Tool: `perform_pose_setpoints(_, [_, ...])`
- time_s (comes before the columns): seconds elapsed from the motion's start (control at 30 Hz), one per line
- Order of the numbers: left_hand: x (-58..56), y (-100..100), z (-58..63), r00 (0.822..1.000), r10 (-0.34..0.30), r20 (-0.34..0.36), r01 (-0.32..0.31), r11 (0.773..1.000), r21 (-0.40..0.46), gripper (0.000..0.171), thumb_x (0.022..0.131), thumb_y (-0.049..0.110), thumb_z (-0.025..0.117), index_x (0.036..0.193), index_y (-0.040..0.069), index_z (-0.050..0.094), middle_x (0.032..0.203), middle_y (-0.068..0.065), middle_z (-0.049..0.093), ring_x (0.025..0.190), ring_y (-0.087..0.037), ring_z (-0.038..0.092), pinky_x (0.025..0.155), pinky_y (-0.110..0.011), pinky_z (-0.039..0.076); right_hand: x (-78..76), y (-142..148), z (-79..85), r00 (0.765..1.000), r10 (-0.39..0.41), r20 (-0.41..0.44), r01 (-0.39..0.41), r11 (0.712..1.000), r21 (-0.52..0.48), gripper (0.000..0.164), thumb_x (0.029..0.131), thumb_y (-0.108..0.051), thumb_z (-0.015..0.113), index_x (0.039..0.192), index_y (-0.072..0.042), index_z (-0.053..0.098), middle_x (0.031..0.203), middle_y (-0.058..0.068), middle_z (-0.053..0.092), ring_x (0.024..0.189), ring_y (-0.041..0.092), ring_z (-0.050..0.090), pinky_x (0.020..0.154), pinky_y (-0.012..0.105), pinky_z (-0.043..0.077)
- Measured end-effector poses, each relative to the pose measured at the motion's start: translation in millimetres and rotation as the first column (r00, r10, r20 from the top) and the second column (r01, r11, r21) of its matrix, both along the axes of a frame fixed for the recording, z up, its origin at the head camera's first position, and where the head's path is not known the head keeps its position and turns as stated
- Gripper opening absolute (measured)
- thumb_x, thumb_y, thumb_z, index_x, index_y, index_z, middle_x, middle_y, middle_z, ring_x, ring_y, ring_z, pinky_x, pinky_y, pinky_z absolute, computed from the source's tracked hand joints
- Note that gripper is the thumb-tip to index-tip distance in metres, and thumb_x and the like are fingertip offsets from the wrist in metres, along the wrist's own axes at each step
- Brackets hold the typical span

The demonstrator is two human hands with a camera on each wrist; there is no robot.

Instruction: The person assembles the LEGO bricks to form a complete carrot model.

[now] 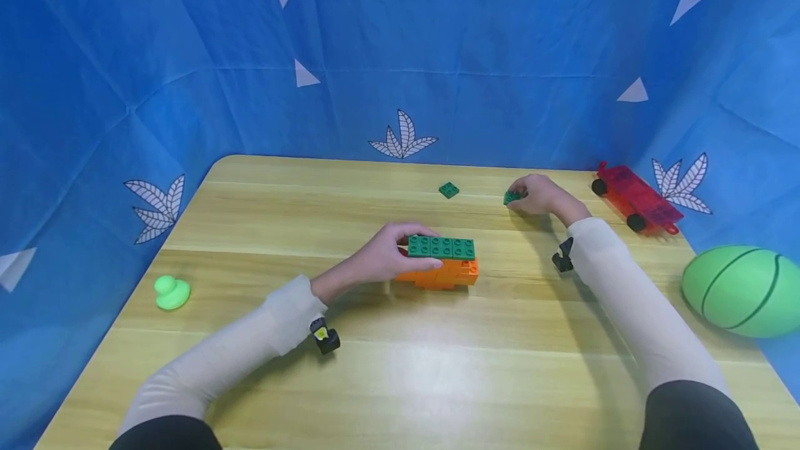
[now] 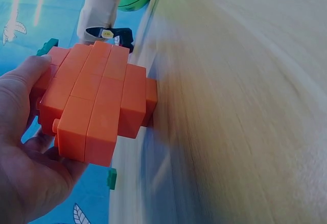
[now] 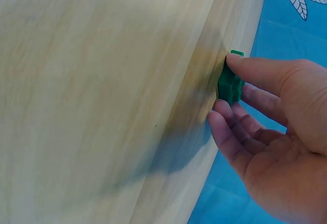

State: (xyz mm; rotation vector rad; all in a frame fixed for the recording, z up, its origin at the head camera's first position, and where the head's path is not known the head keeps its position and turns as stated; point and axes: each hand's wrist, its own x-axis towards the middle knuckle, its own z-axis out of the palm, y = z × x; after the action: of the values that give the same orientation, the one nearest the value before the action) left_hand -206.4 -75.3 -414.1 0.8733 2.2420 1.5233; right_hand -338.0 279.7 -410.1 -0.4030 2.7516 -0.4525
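My left hand (image 1: pixel 400 253) grips a block of joined orange bricks (image 1: pixel 440 276) from its left side, thumb in front and fingers behind. A row of green studded bricks (image 1: pixel 441 247) tops the orange block. Stepped orange faces (image 2: pixel 89 96) fill much of the left wrist view. Farther back on the right, my right hand (image 1: pixel 539 194) pinches a small green brick (image 3: pixel 231 83) between thumb and fingers, at the tabletop. Another small green brick (image 1: pixel 448 190) lies flat near the table's back edge, left of that hand.
A red toy car chassis (image 1: pixel 639 198) with black wheels stands at the back right corner. A green ball (image 1: pixel 742 291) sits by the right edge, and a light green rubber duck (image 1: pixel 171 292) at the left. Blue cloth (image 1: pixel 400 33) hangs behind the wooden table (image 1: pixel 400 380).
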Motion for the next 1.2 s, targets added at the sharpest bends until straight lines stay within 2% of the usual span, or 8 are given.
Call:
perform_pose_setpoints(0.2, [0.2, 1.5, 0.1, 1.000, -0.002, 0.016, 0.002, 1.000, 0.000, 0.040, 0.090, 0.024, 0.080, 0.127, 0.015, 0.070, 0.111, -0.004, 0.071, 0.071, -0.014, 0.053, 0.058, -0.021, 0.045, 0.1, 4.3, -2.2, 1.000, 0.000, -0.017, 0.000, 1.000, -0.024, 0.045, 0.101, -0.023, 0.065, 0.135, 0.006, 0.060, 0.130, 0.031, 0.060, 0.121, 0.046, 0.057, 0.101, 0.059, 0.048])
perform_pose_setpoints(0.4, [-0.7, 2.5, -1.0, 0.999, -0.007, 0.048, 0.006, 1.000, 0.023, 0.039, 0.091, 0.022, 0.080, 0.128, 0.014, 0.070, 0.110, -0.006, 0.072, 0.076, -0.015, 0.059, 0.061, -0.022, 0.051, 0.7, 4.8, -2.1, 0.999, 0.005, -0.037, -0.007, 0.998, -0.061, 0.043, 0.101, -0.023, 0.064, 0.133, 0.006, 0.062, 0.125, 0.029, 0.062, 0.112, 0.040, 0.059, 0.094, 0.057, 0.049])
perform_pose_setpoints(0.67, [-2.1, 2.8, -2.2, 0.997, -0.012, 0.071, 0.008, 0.999, 0.046, 0.040, 0.091, 0.022, 0.080, 0.128, 0.015, 0.070, 0.107, -0.006, 0.072, 0.074, -0.016, 0.058, 0.061, -0.022, 0.052, 3.8, 4.5, 0.8, 0.998, -0.003, -0.059, -0.003, 0.996, -0.091, 0.042, 0.101, -0.022, 0.064, 0.134, 0.004, 0.062, 0.123, 0.027, 0.064, 0.104, 0.036, 0.062, 0.089, 0.053, 0.051])
perform_pose_setpoints(0.93, [-0.3, 0.1, -1.7, 0.995, 0.002, 0.096, -0.007, 0.999, 0.048, 0.043, 0.090, 0.023, 0.081, 0.130, 0.017, 0.069, 0.103, -0.006, 0.073, 0.066, -0.016, 0.055, 0.057, -0.023, 0.049, 11.6, -1.8, 5.2, 0.998, 0.024, -0.050, -0.031, 0.990, -0.137, 0.044, 0.100, -0.022, 0.065, 0.136, 0.004, 0.062, 0.134, 0.030, 0.063, 0.121, 0.046, 0.063, 0.100, 0.058, 0.052])
perform_pose_setpoints(1.03, [0.1, 0.0, -2.3, 0.995, 0.007, 0.098, -0.012, 0.999, 0.050, 0.044, 0.089, 0.022, 0.081, 0.131, 0.016, 0.068, 0.103, -0.006, 0.073, 0.065, -0.015, 0.054, 0.057, -0.022, 0.048, 14.7, -3.3, 6.6, 0.998, 0.035, -0.052, -0.043, 0.988, -0.148, 0.045, 0.100, -0.023, 0.066, 0.136, 0.004, 0.061, 0.135, 0.030, 0.063, 0.121, 0.046, 0.063, 0.100, 0.058, 0.053])
perform_pose_setpoints(1.2, [0.1, 1.2, -3.6, 0.993, 0.006, 0.116, -0.012, 0.999, 0.050, 0.043, 0.089, 0.022, 0.081, 0.130, 0.016, 0.069, 0.107, -0.007, 0.073, 0.073, -0.016, 0.059, 0.060, -0.022, 0.051, 18.2, -3.1, 8.3, 0.997, 0.059, -0.058, -0.068, 0.984, -0.165, 0.044, 0.100, -0.021, 0.066, 0.135, 0.005, 0.061, 0.133, 0.029, 0.064, 0.119, 0.046, 0.064, 0.098, 0.057, 0.054])
